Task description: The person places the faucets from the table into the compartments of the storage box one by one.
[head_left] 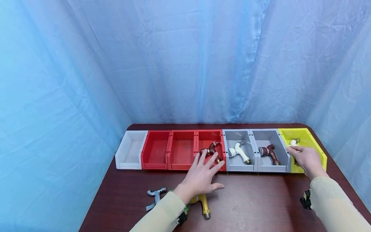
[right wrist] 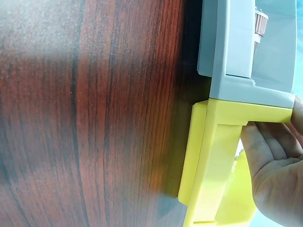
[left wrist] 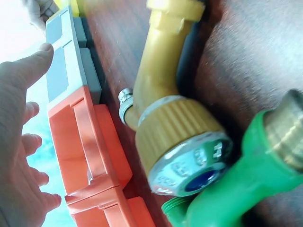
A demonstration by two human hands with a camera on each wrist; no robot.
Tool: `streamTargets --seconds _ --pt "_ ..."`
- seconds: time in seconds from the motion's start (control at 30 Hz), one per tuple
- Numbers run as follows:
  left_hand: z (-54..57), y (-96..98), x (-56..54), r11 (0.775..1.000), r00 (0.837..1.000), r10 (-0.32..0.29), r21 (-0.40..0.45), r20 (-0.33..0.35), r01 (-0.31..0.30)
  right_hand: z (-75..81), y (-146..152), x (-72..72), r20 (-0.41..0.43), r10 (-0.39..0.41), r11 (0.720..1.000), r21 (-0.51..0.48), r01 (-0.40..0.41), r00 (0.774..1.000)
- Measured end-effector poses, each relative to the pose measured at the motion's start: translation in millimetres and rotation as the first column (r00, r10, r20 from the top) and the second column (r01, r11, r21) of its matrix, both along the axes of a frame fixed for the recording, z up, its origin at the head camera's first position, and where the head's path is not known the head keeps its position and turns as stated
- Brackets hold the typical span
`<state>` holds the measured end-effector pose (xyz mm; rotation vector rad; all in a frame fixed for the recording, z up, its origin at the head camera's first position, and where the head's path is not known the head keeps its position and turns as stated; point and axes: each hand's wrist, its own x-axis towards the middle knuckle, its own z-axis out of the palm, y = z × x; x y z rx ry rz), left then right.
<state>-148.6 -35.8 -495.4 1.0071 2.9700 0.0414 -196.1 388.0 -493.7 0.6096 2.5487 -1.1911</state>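
Observation:
My right hand is at the yellow bin on the far right. It pinches the bin's left wall, with fingers inside in the right wrist view. A white tap lies in that bin, partly hidden by the hand. My left hand hovers with fingers spread near the front of the third red bin, holding nothing. A dark brown tap lies in this bin. Under the left wrist, a yellow tap and a green tap lie on the table.
A grey bin holds a white tap; another grey bin holds a red-brown tap. Two more red bins and a white bin continue the row leftward. A chrome tap lies on the dark wood table.

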Motion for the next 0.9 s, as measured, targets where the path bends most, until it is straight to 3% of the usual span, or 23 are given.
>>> streamTargets --seconds 0.53,0.9 --pt "-10.3 -12.5 24.3 0.999 0.998 -0.017 0.038 0.062 0.015 -1.8 2 -0.6 0.006 0.004 1.000 0.001 -0.004 1.000" --pt "-21.8 -24.7 44.4 1.000 0.993 -0.002 -0.013 0.118 0.004 -3.4 3 -2.4 0.014 0.005 1.000 0.016 -0.006 1.000"
